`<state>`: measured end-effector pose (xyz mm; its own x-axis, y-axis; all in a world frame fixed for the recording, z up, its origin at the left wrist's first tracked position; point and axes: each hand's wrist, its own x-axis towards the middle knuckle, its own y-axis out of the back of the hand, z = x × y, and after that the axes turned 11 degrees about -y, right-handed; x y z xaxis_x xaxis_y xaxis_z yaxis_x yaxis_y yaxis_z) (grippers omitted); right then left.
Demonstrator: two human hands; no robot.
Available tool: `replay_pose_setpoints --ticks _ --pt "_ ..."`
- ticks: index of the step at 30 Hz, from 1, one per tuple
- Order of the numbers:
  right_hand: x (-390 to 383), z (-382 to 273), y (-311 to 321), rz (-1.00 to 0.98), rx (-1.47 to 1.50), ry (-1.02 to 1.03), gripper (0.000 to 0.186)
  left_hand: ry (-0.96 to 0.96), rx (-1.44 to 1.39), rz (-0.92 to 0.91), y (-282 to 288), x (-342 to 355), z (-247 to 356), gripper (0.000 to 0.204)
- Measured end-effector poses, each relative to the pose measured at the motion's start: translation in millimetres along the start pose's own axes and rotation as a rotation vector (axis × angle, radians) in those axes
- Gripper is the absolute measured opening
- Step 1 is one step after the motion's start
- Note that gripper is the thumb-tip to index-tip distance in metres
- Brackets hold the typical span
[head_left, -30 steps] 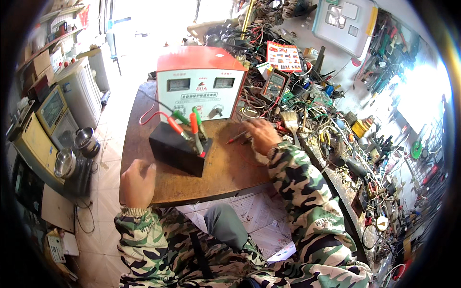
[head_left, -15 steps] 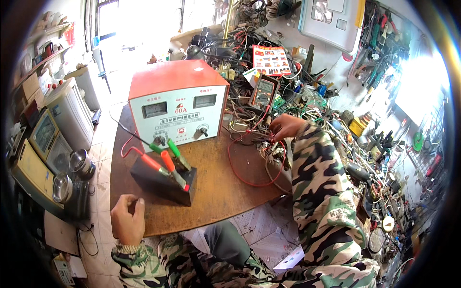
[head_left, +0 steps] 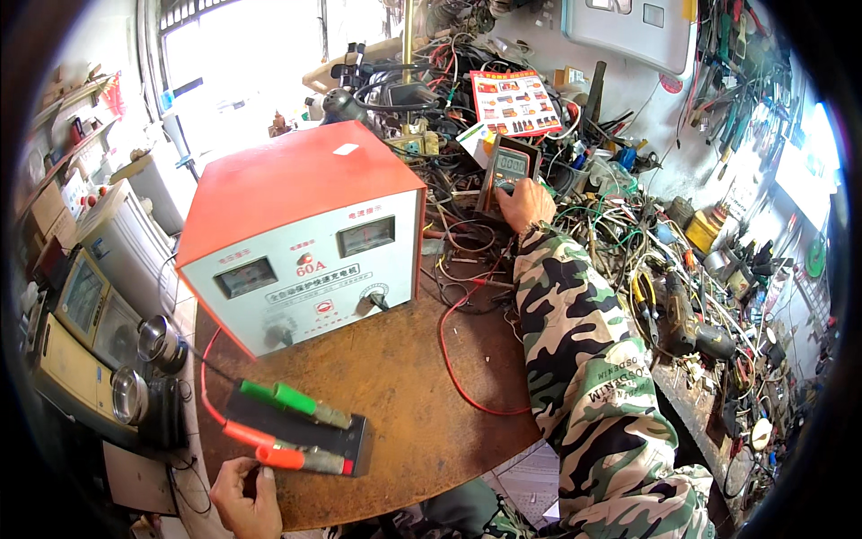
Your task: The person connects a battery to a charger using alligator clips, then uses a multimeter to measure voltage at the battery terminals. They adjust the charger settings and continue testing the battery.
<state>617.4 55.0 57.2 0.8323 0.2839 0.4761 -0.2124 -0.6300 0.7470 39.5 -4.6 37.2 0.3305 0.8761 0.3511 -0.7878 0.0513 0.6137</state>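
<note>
My right hand (head_left: 526, 205) reaches to the dark multimeter (head_left: 512, 165) at the back of the wooden table, its fingers closed at the dial below the display. Red and black test leads (head_left: 446, 346) trail across the table beside my right sleeve. My left hand (head_left: 244, 499) rests at the near left table edge, fingers curled in a loose fist, nothing seen in it. Just beyond it sits a black box-shaped battery (head_left: 353, 446), with green-handled clamps (head_left: 292, 399) and red-orange-handled clamps (head_left: 280, 457) on it. A red-topped charger (head_left: 305, 242) with two gauges and knobs stands behind the battery.
Tangled cables and tools (head_left: 669, 296) crowd the right side. A printed red-and-white sheet (head_left: 516, 103) leans behind the multimeter. Steel bowls (head_left: 130, 395) and old appliances (head_left: 90, 310) stand at the left beyond the table (head_left: 409, 440).
My right hand has left the test leads and moved farther back to the multimeter. My left hand stays at the table edge. The view has shifted, bringing the charger and battery lower and larger.
</note>
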Motion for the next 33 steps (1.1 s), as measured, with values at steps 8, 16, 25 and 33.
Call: replay_pose_setpoints --ticks 8,16,25,33 --pt "0 -7 -9 0.05 0.004 -0.102 0.047 0.045 -0.03 -0.033 -2 0 -5 0.024" --pt "0 -1 -19 0.137 0.079 -0.077 0.035 -0.019 -0.076 -0.029 -2 -3 -12 0.027" --pt "1 -6 -11 0.037 0.058 -0.121 0.042 -0.108 0.017 -0.048 1 0 -7 0.022" --pt "7 8 -26 0.08 0.148 -0.109 0.03 -0.044 -0.001 -0.012 -2 1 0 0.02"
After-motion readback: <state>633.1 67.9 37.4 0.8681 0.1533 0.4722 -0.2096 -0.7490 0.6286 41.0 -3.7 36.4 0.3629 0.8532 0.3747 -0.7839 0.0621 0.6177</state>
